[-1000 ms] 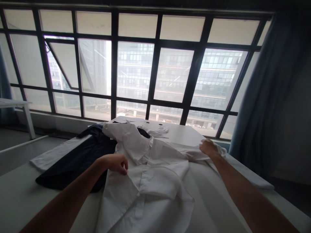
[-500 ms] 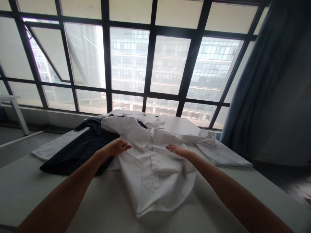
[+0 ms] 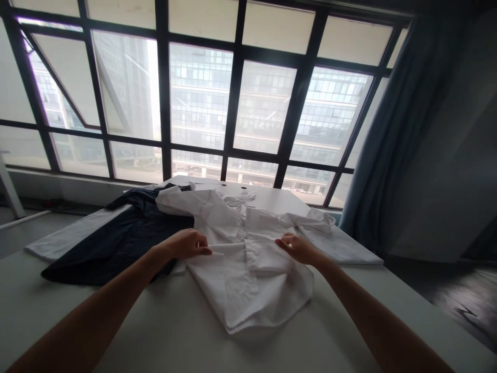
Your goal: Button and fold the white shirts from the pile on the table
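A crumpled white button-front shirt (image 3: pixel 252 295) lies on the white table (image 3: pixel 77 311) in front of me. My left hand (image 3: pixel 182 245) is at the shirt's left side, its fingertips pinching a fold of the cloth. My right hand (image 3: pixel 297 249) pinches the same white cloth on the right, and a taut edge runs between the two hands. A dark navy garment (image 3: pixel 116 248) lies left of the shirt, partly under it. A folded white cloth (image 3: pixel 341 246) shows at the right, and its far part is hidden beneath the shirt.
The same white cloth reappears at the left (image 3: pixel 58 249), beyond the navy garment. A large dark-framed window (image 3: pixel 233 103) stands past the table's far end, and a blue curtain (image 3: pixel 373 129) hangs at the right. A dark floor (image 3: pixel 458 300) lies beyond the table's right edge.
Both hands have moved in over the shirt and now pinch a fold. The shirt's near end has drawn away from me, and the view has tilted slightly upward.
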{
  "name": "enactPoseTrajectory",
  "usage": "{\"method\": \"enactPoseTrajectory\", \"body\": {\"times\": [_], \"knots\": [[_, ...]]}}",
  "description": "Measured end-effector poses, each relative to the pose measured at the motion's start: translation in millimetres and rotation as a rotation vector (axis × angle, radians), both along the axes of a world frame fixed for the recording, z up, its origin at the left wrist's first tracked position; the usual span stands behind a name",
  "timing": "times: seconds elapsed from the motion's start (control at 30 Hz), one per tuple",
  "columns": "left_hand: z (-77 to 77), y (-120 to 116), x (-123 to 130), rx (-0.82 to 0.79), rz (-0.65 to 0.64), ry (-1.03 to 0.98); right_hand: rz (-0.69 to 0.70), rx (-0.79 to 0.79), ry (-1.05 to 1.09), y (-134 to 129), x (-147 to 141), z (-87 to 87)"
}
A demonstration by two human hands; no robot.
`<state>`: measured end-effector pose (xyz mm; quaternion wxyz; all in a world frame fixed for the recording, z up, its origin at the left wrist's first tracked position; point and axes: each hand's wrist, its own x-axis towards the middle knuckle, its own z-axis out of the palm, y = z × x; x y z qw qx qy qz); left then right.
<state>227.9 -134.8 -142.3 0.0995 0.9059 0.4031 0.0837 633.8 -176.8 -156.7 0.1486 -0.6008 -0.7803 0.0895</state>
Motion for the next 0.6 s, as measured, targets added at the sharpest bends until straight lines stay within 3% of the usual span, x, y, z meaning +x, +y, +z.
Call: {"method": "enactPoseTrajectory", "body": {"times": [0.1,0.23,0.33,0.47,0.6], "knots": [[-5.6,-14,15,-0.170,-0.095,-0.065,0.017,-0.148,0.000,-18,9,7.0],[-11.3,-19,25,-0.236,0.001,-0.055,-0.008,-0.171,-0.006,-26,16,9.5],[0.0,-17,16,-0.357,-0.007,-0.100,0.002,-0.015,0.078,-27,22,21.7],[27.1,-15,-12,-0.509,-0.038,-0.331,-0.033,0.234,0.248,-37,40,54.1],[41.6,-13,-42,-0.467,-0.027,-0.409,0.044,0.382,0.451,-64,70,83.9]]}}
